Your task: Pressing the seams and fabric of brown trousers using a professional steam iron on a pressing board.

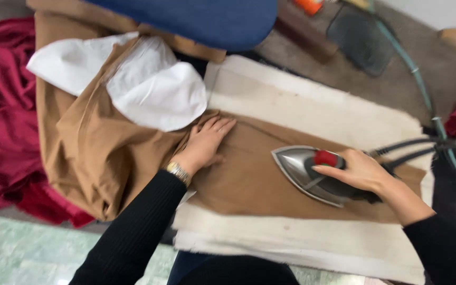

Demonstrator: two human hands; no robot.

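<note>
Pressing flat on the brown trousers [133, 153] with the left hand [205, 141], fingers spread open and lying on the cloth just below the turned-out white pocket linings [157, 87], gripping nothing. Wearing a gold watch [178, 171] at that wrist, over a black sleeve [133, 232]. Gripping the handle of the steel iron [304, 171] with the right hand [362, 171], fingers curled closed around it, thumb reaching toward the red knob [325, 157] on top. Resting the iron's soleplate on the brown trouser leg, its pointed tip facing the left hand, the two hands near but apart. Lying stretched across the cream padded cloth [312, 105], the trouser leg, with the rest of the garment bunched at the left. Trailing off to the right from the iron, a dark cord [412, 145] beside a pale green hose [423, 89]. Sitting beyond the garment, a blue cushion [196, 18]; heaped at the far left, crimson fabric [1, 116].
</note>
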